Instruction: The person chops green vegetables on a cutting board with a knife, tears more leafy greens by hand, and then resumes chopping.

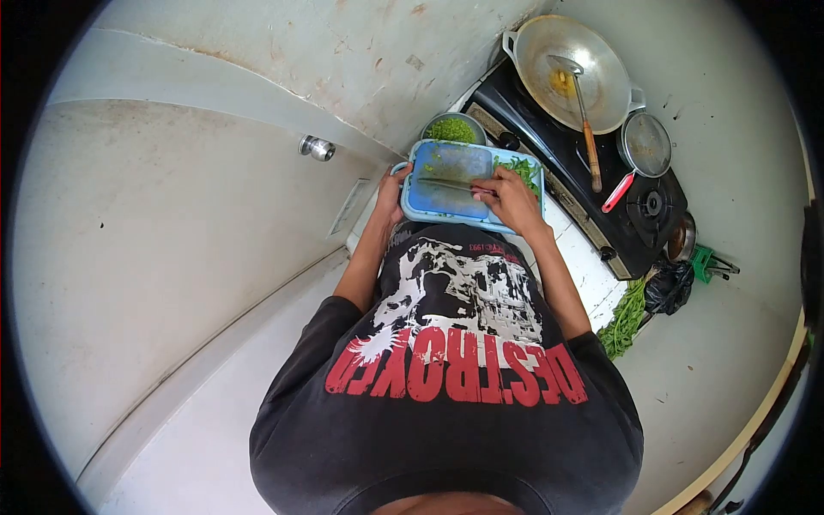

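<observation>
My right hand (506, 197) is closed around the handle of a knife (446, 184), whose blade lies across a blue cutting board (448, 163). The board rests in a light blue tray (481, 225). At the tray's left end, my left hand (392, 190) grips the edge. Green leafy pieces (520, 169) lie in the right part of the tray, beside my right hand. Just behind the tray, a round bowl holds chopped greens (450, 130). Small green bits are scattered on the board.
A black stove (627, 225) stands to the right, bearing a large wok (549, 51) with a wooden-handled spatula (587, 129) and a red-handled strainer (645, 146). Long green vegetables (625, 322) and a black plastic bag (669, 287) lie at its near end. A metal knob (318, 148) projects at left.
</observation>
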Available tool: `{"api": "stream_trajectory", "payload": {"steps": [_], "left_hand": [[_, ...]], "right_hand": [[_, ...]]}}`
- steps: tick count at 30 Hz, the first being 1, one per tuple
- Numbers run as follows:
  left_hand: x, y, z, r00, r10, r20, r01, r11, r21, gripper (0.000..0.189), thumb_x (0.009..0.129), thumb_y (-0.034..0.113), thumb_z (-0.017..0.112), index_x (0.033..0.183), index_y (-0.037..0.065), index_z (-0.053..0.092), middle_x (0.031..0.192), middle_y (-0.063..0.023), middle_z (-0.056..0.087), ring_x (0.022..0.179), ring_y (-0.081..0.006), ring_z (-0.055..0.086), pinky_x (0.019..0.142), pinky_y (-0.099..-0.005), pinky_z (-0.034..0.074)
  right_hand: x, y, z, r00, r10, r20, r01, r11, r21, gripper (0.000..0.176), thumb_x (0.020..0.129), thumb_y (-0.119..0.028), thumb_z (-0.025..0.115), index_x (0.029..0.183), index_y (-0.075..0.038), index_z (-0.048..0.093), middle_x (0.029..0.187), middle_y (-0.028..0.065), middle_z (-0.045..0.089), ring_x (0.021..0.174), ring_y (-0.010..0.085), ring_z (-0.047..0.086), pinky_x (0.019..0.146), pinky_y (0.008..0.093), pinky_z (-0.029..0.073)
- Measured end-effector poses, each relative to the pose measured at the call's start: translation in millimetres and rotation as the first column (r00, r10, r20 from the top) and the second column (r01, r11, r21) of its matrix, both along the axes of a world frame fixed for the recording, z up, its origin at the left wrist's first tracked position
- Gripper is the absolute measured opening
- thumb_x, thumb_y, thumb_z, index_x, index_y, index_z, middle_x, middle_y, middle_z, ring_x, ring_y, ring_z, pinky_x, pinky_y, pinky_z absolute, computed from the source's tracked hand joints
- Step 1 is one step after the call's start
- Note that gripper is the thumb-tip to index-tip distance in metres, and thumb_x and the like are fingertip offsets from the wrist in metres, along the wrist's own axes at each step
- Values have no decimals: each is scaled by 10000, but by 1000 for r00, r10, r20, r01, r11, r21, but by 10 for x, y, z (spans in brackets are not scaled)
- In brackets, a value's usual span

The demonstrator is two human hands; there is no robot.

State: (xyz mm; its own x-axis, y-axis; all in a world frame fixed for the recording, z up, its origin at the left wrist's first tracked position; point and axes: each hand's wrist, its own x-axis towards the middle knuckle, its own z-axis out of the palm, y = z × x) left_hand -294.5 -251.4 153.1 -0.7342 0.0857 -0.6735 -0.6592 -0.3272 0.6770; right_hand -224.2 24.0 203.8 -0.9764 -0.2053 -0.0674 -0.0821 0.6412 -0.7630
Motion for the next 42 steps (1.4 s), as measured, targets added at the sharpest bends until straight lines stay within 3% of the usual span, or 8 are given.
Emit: {"api": "stream_trajectory", "payload": {"steps": [5,8,12,28,31,34,37,42], "left_hand": [[-1,-33,-82,999,-35,-10,35,999,1,375,948,153,667,1248,-5,507,1071,-143,640,926,-238,679,803,-403,618],[-8,-36,-109,1000,-7,11,7,1000,-27,365,951,158,664,1243,-4,513,1068,-134,638,924,-232,677,792,-392,614],[-7,-88,-106,1000,-26,-14,26,1000,4,347,957,170,659,1229,-4,530,1063,-122,641,917,-220,674,773,-368,606],[71,-172,22,998,-38,-54,35,998,-47,349,954,199,674,1221,10,550,1018,-97,650,884,-181,666,748,-333,591],[70,-168,42,997,-36,-64,31,997,-71,357,952,196,678,1224,4,548,1007,-97,653,865,-176,665,734,-329,589],[63,-140,89,998,-47,-52,42,995,-95,340,952,186,677,1206,0,549,1000,-101,657,846,-174,666,723,-323,589],[60,-126,110,996,-69,-48,64,993,-97,312,952,176,675,1181,2,552,996,-104,659,835,-178,668,717,-319,589],[52,-82,124,995,-84,-46,80,994,-69,286,955,174,669,1158,6,559,990,-104,659,843,-180,671,725,-322,588]], "right_hand": [[-303,-26,-274,990,-126,-70,131,989,64,268,874,-228,717,1112,-111,753,911,152,592,918,334,611,775,453,506],[-441,-5,-272,973,-228,-27,230,959,167,252,863,-221,726,1092,-121,763,1001,154,623,988,341,613,833,459,527],[-424,203,-58,965,-264,3,261,956,135,263,861,-235,728,1091,-109,756,976,155,635,955,355,633,806,468,528],[-469,887,181,980,-111,164,55,948,314,213,849,-240,743,1015,-111,779,1019,127,728,964,337,694,818,450,542],[-570,892,217,950,-113,291,20,952,305,215,846,-233,750,1022,-115,780,1028,140,738,979,340,697,850,437,544],[-646,928,55,955,-48,294,-11,980,197,227,833,-227,763,1029,-116,780,1001,161,742,969,342,704,868,423,545],[-685,829,-107,954,-10,301,-26,993,116,272,829,-195,767,1029,-10,757,991,207,733,925,321,726,833,390,549],[-736,594,-276,964,-2,268,2,1000,0,276,829,-225,772,1067,-84,768,991,179,740,944,320,716,847,393,546]]}}
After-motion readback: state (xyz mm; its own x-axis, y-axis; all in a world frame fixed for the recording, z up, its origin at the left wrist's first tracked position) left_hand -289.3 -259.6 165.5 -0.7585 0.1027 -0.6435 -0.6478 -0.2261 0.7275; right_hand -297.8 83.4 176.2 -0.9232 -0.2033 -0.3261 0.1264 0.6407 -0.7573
